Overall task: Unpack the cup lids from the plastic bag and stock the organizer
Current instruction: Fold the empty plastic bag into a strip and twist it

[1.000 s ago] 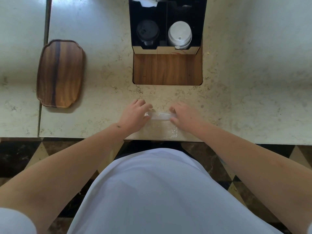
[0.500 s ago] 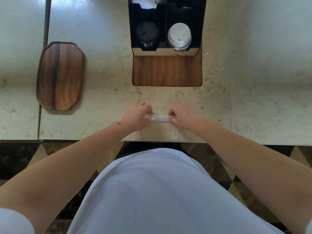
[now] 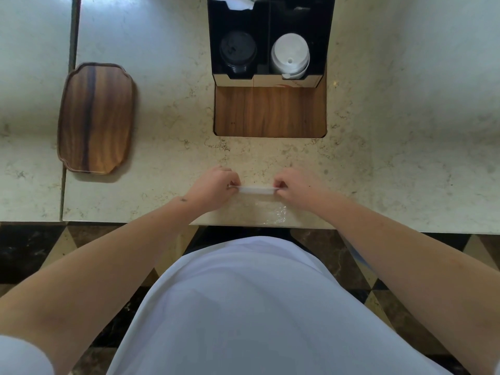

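Both our hands pinch the plastic bag at the counter's near edge: left hand and right hand gripping its rolled top. Black lids and white lids sit in the organizer.

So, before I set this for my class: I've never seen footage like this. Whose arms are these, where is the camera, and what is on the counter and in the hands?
There is no machine here. A person wears a camera on the head, so you look down along their own arms at a pale stone counter. The left hand and right hand each pinch one end of a clear plastic bag, gathered into a strip between them; its loose part lies toward the counter edge. Further back stands a black organizer with a stack of black lids in its left compartment and white lids in its right. A wooden tray lies to the left.
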